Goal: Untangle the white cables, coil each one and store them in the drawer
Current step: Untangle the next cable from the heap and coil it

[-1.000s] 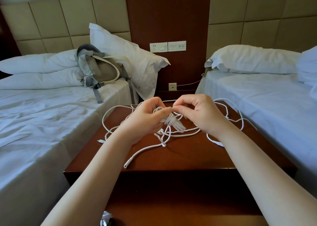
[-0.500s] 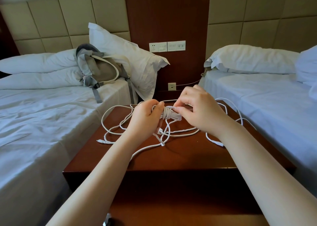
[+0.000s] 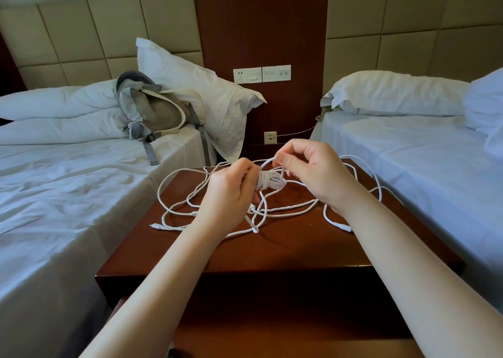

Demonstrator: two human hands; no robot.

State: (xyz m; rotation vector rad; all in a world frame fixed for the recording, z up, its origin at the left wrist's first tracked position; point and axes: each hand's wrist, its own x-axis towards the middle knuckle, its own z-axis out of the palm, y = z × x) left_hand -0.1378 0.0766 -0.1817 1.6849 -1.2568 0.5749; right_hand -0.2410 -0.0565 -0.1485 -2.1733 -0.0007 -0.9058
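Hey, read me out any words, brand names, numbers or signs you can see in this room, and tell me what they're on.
No text in this view can be read.
On the wall switch and socket panel: faint marks on the plates, too small to read.
On the lower wall socket: no legible marking.
On the backpack: no label shows.
On the white cables: no print visible.

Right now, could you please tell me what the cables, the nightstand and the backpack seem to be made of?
Cables: probably white plastic or rubber sheathing, matte; they bend in soft loops. Nightstand: reddish-brown wood or veneer, glossy varnish; light reflects on top. Backpack: grey-beige woven fabric, matte; it slumps, with webbing straps.
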